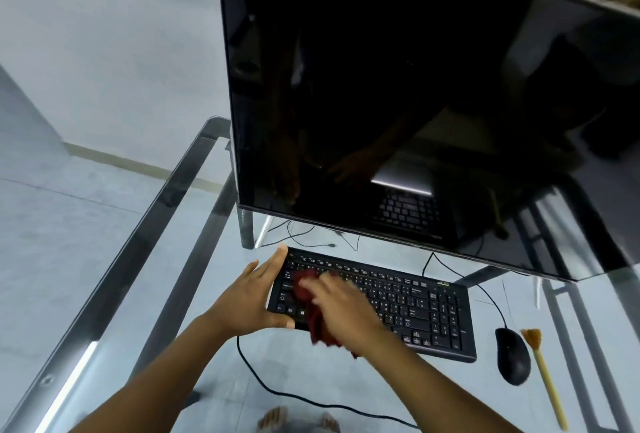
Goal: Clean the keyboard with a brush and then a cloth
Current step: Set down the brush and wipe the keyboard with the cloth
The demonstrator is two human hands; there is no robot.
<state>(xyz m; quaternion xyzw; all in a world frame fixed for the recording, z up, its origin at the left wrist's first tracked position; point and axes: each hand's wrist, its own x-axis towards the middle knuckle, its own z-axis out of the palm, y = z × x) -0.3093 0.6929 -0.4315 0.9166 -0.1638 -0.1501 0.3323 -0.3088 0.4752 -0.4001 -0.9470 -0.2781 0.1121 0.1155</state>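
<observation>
The black keyboard [415,308] lies on a glass table [349,382], and everything else is placed from it. The left hand [249,301] is at its left end, fingers straight along that short edge up to the far corner and thumb laid along the near edge, bracing it rather than closing round it. The right hand [343,308] is on top of the keys over the left half, with a dark red cloth [306,288] bunched under it; the cloth covers some keys ahead of the fingers and trails off the keyboard's near edge below the wrist. This hand is blurred, so I cannot tell whether the fingers curl round the cloth or press it flat. The brush [543,373], with a pale handle and tan bristles, lies on the glass to the right of the keyboard, untouched, just beyond a black mouse [512,356]. A dark monitor [415,103] stands behind the keyboard. A black cable [263,384] runs from under its near left edge.
</observation>
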